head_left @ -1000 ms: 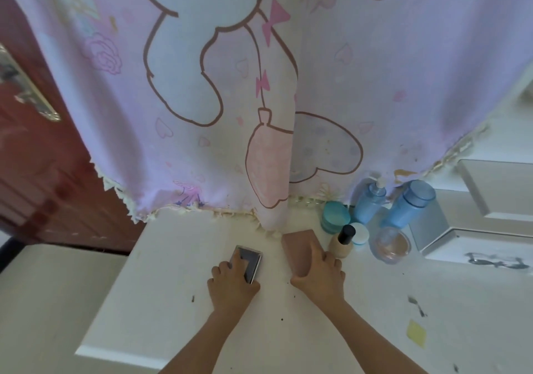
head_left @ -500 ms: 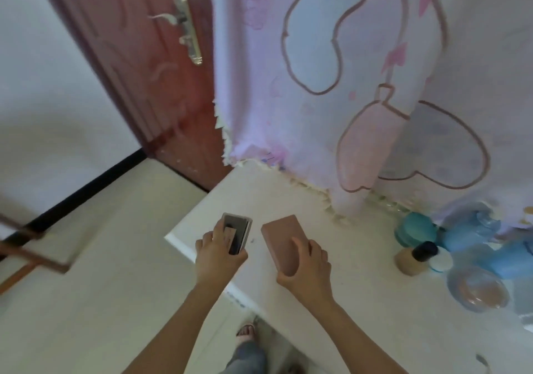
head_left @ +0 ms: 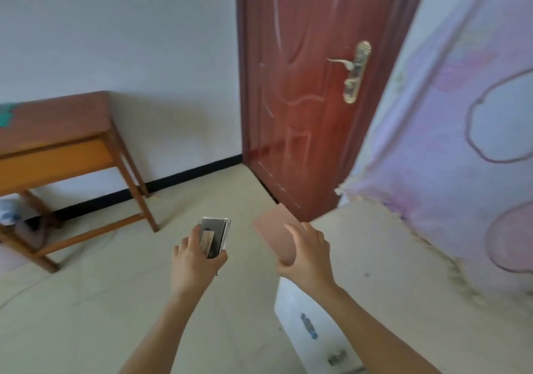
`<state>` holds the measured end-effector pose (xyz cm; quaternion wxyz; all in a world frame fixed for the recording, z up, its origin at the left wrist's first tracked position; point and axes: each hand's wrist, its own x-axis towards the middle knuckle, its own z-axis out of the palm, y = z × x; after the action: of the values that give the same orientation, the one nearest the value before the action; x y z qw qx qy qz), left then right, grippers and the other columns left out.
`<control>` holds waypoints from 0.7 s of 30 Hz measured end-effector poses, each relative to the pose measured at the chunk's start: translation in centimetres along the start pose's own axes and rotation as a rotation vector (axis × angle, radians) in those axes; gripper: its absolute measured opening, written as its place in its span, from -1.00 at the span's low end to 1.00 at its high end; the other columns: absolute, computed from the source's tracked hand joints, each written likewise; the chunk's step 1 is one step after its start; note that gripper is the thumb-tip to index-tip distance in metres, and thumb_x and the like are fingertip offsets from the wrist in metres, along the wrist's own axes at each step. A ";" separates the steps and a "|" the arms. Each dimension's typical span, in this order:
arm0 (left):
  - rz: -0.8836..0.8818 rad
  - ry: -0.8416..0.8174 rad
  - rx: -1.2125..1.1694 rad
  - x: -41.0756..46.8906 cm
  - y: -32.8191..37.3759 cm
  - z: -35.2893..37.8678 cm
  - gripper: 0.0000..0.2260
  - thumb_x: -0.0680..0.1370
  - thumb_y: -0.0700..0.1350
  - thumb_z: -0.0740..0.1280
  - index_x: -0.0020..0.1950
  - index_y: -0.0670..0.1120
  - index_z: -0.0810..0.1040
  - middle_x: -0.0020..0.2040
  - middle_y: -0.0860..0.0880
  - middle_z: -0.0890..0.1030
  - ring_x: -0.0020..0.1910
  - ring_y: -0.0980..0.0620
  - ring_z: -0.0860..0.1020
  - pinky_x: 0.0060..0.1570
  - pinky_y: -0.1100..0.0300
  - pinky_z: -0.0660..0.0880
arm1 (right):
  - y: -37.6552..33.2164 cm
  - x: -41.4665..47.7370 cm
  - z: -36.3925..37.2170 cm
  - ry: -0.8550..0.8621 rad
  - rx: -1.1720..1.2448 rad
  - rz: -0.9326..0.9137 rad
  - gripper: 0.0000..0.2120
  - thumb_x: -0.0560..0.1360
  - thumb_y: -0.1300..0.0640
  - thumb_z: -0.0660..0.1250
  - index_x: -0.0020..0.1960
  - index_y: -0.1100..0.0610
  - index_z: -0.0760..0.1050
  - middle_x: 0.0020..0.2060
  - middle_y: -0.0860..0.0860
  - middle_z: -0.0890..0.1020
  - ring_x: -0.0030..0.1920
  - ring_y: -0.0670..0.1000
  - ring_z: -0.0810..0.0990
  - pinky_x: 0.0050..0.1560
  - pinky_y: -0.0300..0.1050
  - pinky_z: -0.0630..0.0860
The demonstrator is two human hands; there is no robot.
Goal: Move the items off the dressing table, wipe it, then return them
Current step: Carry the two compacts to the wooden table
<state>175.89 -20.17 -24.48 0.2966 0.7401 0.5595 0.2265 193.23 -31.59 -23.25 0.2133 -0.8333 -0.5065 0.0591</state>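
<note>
My left hand [head_left: 193, 261] grips a small dark phone-like case [head_left: 215, 236] with a card on it, held in the air over the floor. My right hand [head_left: 307, 254] holds a flat pink box [head_left: 277, 230] just off the left edge of the white dressing table [head_left: 383, 261]. A pink and lilac cartoon-print cloth [head_left: 461, 131] hangs over the back of the table. The bottles and jars are out of view.
A brown wooden side table [head_left: 57, 134] stands at the left against the white wall. A dark red door [head_left: 305, 85] with a brass handle is straight ahead. Pale floor [head_left: 101, 301] spreads between the side table and the dressing table's drawer front [head_left: 305, 324].
Both hands lifted the case and the pink box off the dressing table and carried them left, off its edge. My view swung left toward the door and the wooden side table.
</note>
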 end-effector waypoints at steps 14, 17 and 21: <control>-0.228 0.391 -0.013 9.2 -17.2 -23.6 -0.33 0.42 -0.04 0.38 0.46 -0.05 0.16 0.24 -0.16 0.44 0.25 -0.18 0.31 0.14 0.00 0.36 | -29.3 10.8 10.5 -0.053 0.018 -0.540 -0.31 0.33 -0.04 0.38 0.39 0.01 0.22 0.32 0.04 0.27 0.29 0.11 0.23 0.25 -0.08 0.17; -0.271 0.416 0.010 11.2 -19.4 -25.0 -0.33 0.42 -0.02 0.38 0.46 -0.03 0.16 0.24 -0.15 0.44 0.24 -0.16 0.32 0.15 0.00 0.37 | -32.0 13.5 12.2 -0.014 0.042 -0.595 -0.33 0.30 -0.03 0.39 0.36 0.04 0.28 0.30 0.06 0.31 0.25 0.13 0.28 0.20 -0.07 0.21; -0.315 0.437 0.043 15.5 -21.5 -26.6 -0.31 0.42 0.02 0.37 0.46 -0.01 0.14 0.28 -0.12 0.43 0.27 -0.14 0.31 0.20 0.02 0.35 | -35.3 18.4 15.1 0.005 0.136 -0.637 -0.34 0.17 -0.02 0.43 0.23 -0.01 0.31 0.17 0.12 0.46 0.12 0.21 0.44 0.03 -0.04 0.30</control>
<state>147.44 3.90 -20.09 0.1846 0.5834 0.7233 0.3198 168.37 2.80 -20.03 0.2776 -0.6171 -0.7360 0.0208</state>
